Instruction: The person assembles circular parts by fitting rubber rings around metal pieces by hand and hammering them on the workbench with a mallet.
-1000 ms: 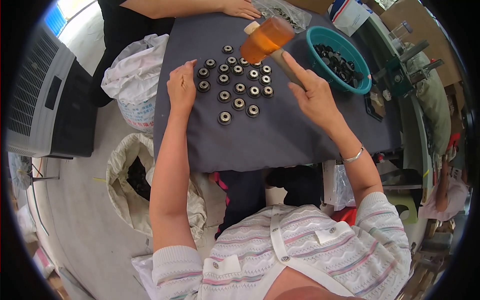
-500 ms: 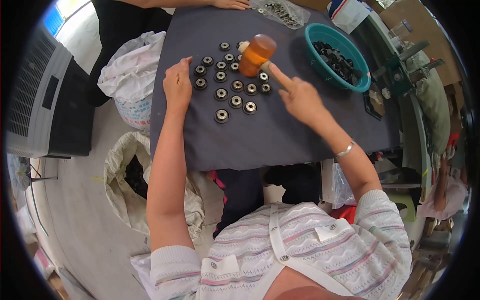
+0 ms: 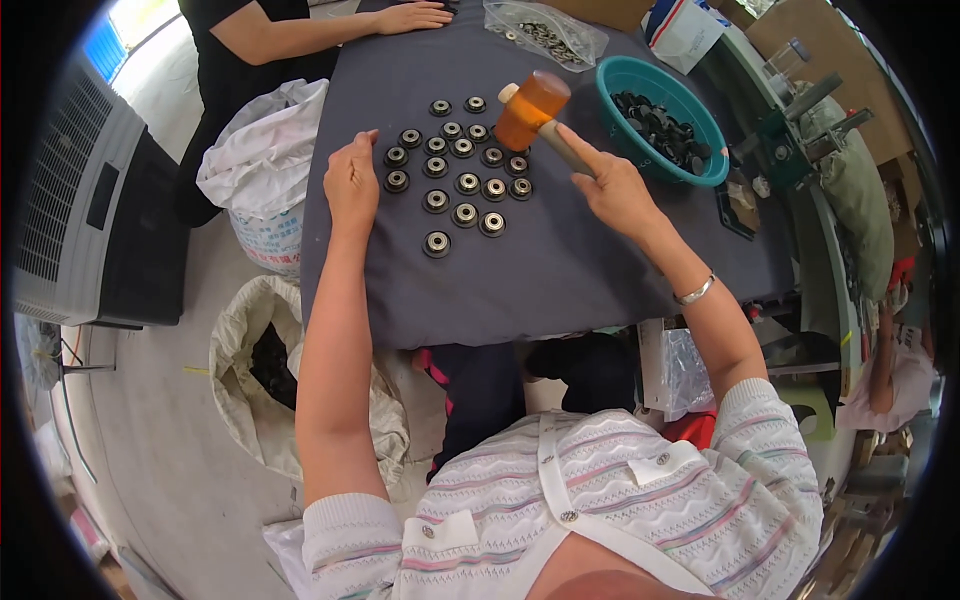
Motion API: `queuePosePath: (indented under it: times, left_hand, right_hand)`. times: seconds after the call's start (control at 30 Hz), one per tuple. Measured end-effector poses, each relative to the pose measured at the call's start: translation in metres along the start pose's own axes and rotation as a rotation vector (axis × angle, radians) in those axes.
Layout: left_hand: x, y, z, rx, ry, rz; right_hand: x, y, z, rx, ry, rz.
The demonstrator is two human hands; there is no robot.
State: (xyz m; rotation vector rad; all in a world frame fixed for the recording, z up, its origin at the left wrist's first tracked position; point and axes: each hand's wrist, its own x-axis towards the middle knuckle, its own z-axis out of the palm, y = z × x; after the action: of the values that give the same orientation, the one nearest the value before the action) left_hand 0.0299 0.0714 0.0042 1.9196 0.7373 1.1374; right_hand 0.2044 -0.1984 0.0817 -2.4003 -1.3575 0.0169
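My right hand (image 3: 620, 198) grips the wooden handle of a mallet (image 3: 533, 108) with a translucent orange head. The mallet head is over the far right side of a group of round metal-and-black parts (image 3: 467, 183), which look like bearings set in black caps. It hides part of that group, and I cannot tell if it touches any of them. Left of the group, my left hand (image 3: 352, 182) rests by the table's left edge with its fingers curled in and nothing showing in them. Several of the parts stand singly in loose rows on the dark cloth.
A teal basin (image 3: 722, 150) of black caps stands at the right of the dark-covered table (image 3: 560, 270). Beyond lies a clear bag (image 3: 550, 35) of small metal pieces. Another person's hand (image 3: 415, 17) rests at the far edge. Sacks (image 3: 262, 165) stand on the floor at left.
The mallet has shifted slightly to the right with my right hand. The view has moved a little, and the other person's arm shows further left. My left hand stays beside the parts.
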Motion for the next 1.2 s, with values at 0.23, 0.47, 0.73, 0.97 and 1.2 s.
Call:
queuePosePath:
  times: [0.23,0.47,0.73,0.97,1.2]
  left_hand:
    - [0.000,0.000,0.002,-0.009,0.001,0.015]
    - [0.000,0.003,0.002,-0.020,0.008,0.008]
    - [0.001,0.000,0.002,-0.045,0.016,-0.006]
    - [-0.001,0.002,0.000,0.013,-0.047,0.005]
    - [0.001,0.004,0.003,0.051,-0.066,0.070]
  right_hand:
    - [0.009,-0.007,0.004,0.186,-0.036,-0.018]
    - [-0.007,0.017,0.005,0.192,0.053,-0.031]
    - [0.017,-0.027,-0.015,-0.119,0.129,0.000]
    - [0.017,-0.002,0.001,-0.128,0.009,0.082]
    - [-0.019,0.002,-0.030,-0.033,0.301,-0.060]
